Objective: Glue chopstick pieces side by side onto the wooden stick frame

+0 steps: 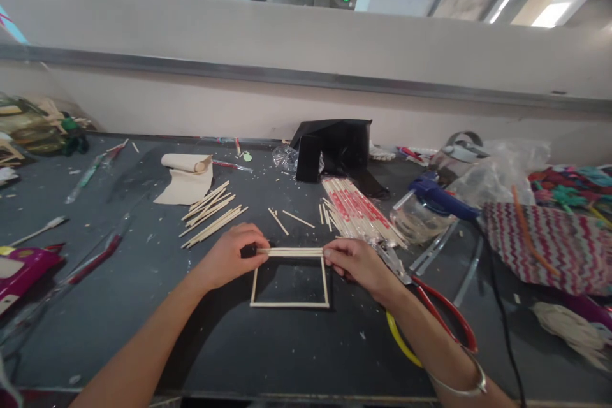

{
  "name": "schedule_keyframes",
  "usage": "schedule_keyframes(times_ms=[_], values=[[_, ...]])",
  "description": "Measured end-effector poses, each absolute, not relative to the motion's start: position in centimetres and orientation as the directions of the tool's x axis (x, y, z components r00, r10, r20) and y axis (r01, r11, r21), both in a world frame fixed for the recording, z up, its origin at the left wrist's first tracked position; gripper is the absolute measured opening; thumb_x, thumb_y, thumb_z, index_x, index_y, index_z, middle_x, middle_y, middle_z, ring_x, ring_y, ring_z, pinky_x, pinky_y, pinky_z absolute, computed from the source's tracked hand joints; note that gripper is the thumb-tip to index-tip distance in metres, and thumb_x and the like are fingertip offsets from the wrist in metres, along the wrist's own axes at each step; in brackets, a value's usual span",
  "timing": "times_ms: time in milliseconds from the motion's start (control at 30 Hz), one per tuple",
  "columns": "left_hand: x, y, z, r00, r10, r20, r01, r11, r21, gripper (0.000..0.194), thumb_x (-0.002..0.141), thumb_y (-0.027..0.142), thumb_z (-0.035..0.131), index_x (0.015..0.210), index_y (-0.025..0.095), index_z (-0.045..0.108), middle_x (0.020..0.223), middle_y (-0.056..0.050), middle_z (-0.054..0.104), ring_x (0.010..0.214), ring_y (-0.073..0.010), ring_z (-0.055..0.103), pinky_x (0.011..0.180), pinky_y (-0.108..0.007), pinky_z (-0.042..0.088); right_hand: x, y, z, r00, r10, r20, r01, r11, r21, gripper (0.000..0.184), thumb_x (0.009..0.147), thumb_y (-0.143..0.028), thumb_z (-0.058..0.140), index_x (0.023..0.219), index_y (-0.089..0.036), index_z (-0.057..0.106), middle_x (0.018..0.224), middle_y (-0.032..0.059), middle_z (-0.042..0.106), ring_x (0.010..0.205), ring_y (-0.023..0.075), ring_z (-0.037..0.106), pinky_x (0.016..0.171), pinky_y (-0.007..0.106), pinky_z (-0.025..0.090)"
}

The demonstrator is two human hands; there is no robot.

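A square frame of thin wooden sticks (289, 303) lies flat on the dark table (191, 331). My left hand (232, 256) pinches the left end of a short bundle of sticks (291, 252) held along the frame's far side. My right hand (356, 262) pinches the bundle's right end, fingers closed. Both hands rest low over the table, one at each far corner of the frame.
Loose sticks (210, 213) lie behind the left hand, wrapped chopsticks (356, 210) behind the right. Red-handled pliers (430, 306) and a yellow loop sit under the right forearm. A black bag (335, 146), paper roll (189, 169), blue glue gun (440, 197) and striped cloth (549, 242) crowd the back and right.
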State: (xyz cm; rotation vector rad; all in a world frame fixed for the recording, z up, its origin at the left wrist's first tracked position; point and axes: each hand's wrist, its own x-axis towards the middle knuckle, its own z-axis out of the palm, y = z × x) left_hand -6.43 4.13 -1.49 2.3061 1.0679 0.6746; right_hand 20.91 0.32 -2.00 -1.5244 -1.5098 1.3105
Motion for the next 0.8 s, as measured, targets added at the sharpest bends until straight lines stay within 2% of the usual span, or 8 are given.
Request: schedule_keyframes(times_ms=[133, 333, 467, 567, 733, 800], values=[[-6.2, 4.0, -1.7, 0.572, 0.798, 0.188, 0.558, -0.547, 0.625, 0.007, 0.08, 0.024, 0.061, 0.083, 0.02, 0.066, 0.086, -0.002, 0.062, 0.08, -0.0153, 0.056, 0.076, -0.028, 0.043, 20.7, 0.4, -2.1, -0.091, 0.985, -0.145, 0.421, -0.094, -0.902, 0.018, 0.077, -0.031, 0.056, 0.069, -0.016, 0.063, 0.054, -0.0043, 0.051, 0.048, 0.0079, 0.042, 0.046, 0.02, 0.031], [-6.1, 4.0, -2.0, 0.586, 0.793, 0.163, 0.562, -0.543, 0.624, 0.009, 0.081, 0.027, 0.06, 0.083, 0.02, 0.066, 0.086, -0.003, 0.063, 0.08, -0.0156, 0.055, 0.075, -0.028, 0.043, 20.8, 0.4, -2.4, 0.015, 0.989, -0.146, 0.316, -0.144, -0.938, 0.017, 0.077, -0.033, 0.051, 0.07, -0.018, 0.055, 0.05, -0.0064, 0.04, 0.045, 0.0081, 0.035, 0.041, 0.019, 0.024], [-6.0, 4.1, -2.3, 0.602, 0.784, 0.153, 0.561, -0.551, 0.618, 0.011, 0.081, 0.029, 0.061, 0.084, 0.02, 0.067, 0.088, -0.004, 0.064, 0.084, -0.0163, 0.056, 0.076, -0.029, 0.043, 20.6, 0.4, -2.2, 0.049, 0.983, -0.179, 0.128, -0.184, -0.975, 0.017, 0.077, -0.035, 0.048, 0.071, -0.02, 0.047, 0.05, -0.0078, 0.035, 0.043, 0.0066, 0.029, 0.038, 0.017, 0.02], [-6.0, 4.1, -2.4, 0.607, 0.78, 0.15, 0.565, -0.557, 0.608, 0.01, 0.081, 0.027, 0.061, 0.084, 0.02, 0.068, 0.089, -0.004, 0.064, 0.084, -0.0163, 0.056, 0.077, -0.029, 0.042, 20.5, 0.4, -1.7, 0.096, 0.984, -0.15, 0.007, -0.151, -0.989, 0.017, 0.075, -0.033, 0.047, 0.066, -0.02, 0.04, 0.054, -0.0076, 0.033, 0.045, 0.006, 0.029, 0.038, 0.016, 0.019], [-6.0, 4.2, -2.6, 0.608, 0.776, 0.167, 0.559, -0.568, 0.604, 0.009, 0.081, 0.025, 0.062, 0.084, 0.019, 0.068, 0.088, -0.004, 0.064, 0.083, -0.016, 0.056, 0.077, -0.029, 0.042, 20.3, 0.3, -0.9, 0.182, 0.981, -0.072, -0.255, -0.024, -0.967, 0.023, 0.076, -0.031, 0.052, 0.063, -0.019, 0.037, 0.06, -0.0064, 0.034, 0.049, 0.0059, 0.035, 0.04, 0.016, 0.024], [-6.1, 4.2, -2.7, 0.608, 0.774, 0.176, 0.548, -0.569, 0.613, 0.009, 0.081, 0.025, 0.062, 0.084, 0.019, 0.068, 0.088, -0.004, 0.064, 0.083, -0.016, 0.056, 0.077, -0.028, 0.042, 20.3, 0.2, -0.7, 0.186, 0.982, -0.032, -0.343, 0.035, -0.939, 0.024, 0.075, -0.031, 0.057, 0.063, -0.019, 0.04, 0.064, -0.0045, 0.041, 0.055, 0.0073, 0.042, 0.041, 0.016, 0.028]])
